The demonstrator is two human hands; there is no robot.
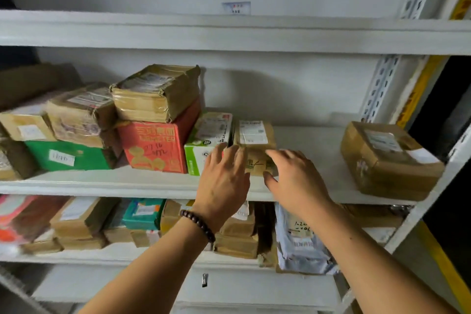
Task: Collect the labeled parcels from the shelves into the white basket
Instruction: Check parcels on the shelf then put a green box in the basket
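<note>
Fingers (218,153) spread on both hands, nothing pinched. Parcel (254,135) sits between left hand (224,181) and right hand (295,178) on the shelf (323,160); contact unclear. Step looks like reach-to-grab. Next: squeeze both sides and pull out clear of the green box (201,140) beside the left fingertips. Basket not in view.

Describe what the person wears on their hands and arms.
No sleeves, gloves or rings show on the left hand or the right hand; both arms are uncovered as far as the frame shows. The left wrist carries a bracelet of round, dark brown beads. Nothing is visible on the right wrist.
</note>
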